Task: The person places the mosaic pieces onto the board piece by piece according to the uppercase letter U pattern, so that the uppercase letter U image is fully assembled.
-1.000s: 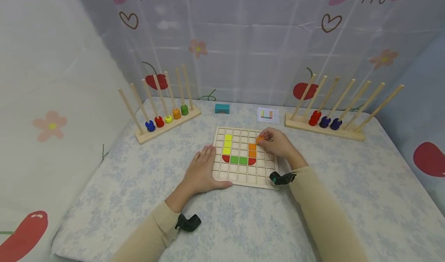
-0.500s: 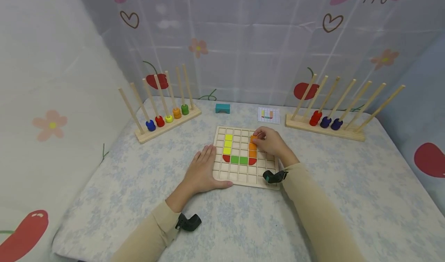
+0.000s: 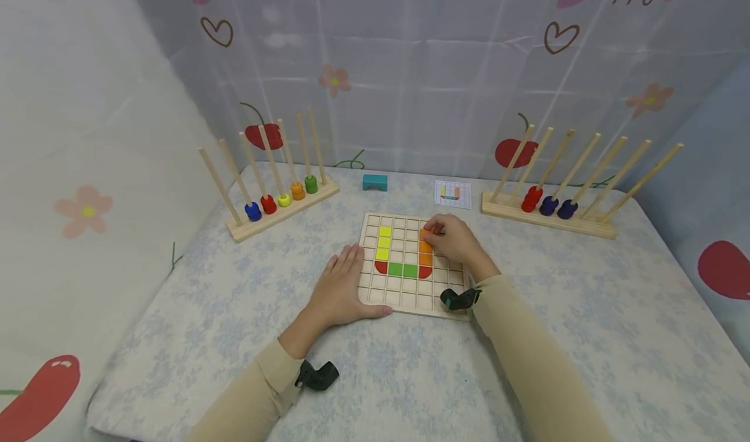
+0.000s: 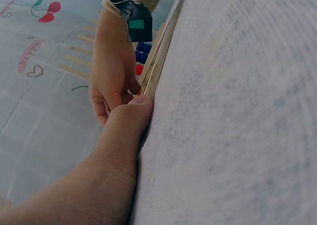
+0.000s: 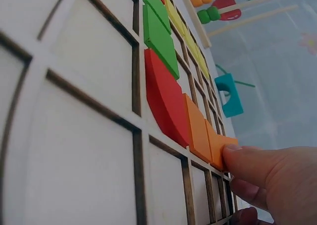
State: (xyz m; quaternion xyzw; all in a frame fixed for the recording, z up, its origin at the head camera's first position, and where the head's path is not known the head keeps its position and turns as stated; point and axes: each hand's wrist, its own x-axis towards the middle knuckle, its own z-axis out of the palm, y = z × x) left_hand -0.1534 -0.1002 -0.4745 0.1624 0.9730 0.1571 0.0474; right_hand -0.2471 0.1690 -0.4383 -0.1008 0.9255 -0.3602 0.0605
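Observation:
A wooden grid board (image 3: pixel 410 302) lies on the table, bearing a U of coloured tiles. Yellow tiles (image 3: pixel 383 243) make its left side, green tiles (image 3: pixel 403 270) the bottom, with a rounded red tile (image 3: pixel 424 272) at each lower corner. Orange tiles (image 3: pixel 425 258) form the right side. My right hand (image 3: pixel 459 240) pinches the topmost orange tile (image 5: pixel 219 144) between thumb and fingers, at the upper end of that column. Whether this tile is fully seated in its cell I cannot tell. My left hand (image 3: pixel 336 292) rests with straight fingers along the board's left edge, thumb on the near edge.
Behind the board are a teal bridge-shaped block (image 3: pixel 375 182) and a small card (image 3: pixel 453 194) with a printed U pattern. Pegged wooden racks with coloured beads stand at the left (image 3: pixel 287 211) and right (image 3: pixel 547 222). A patterned cloth hangs behind the table.
My right hand has moved left with the orange tile, from just right of the orange column to its upper end. The left hand has stayed on the board's edge.

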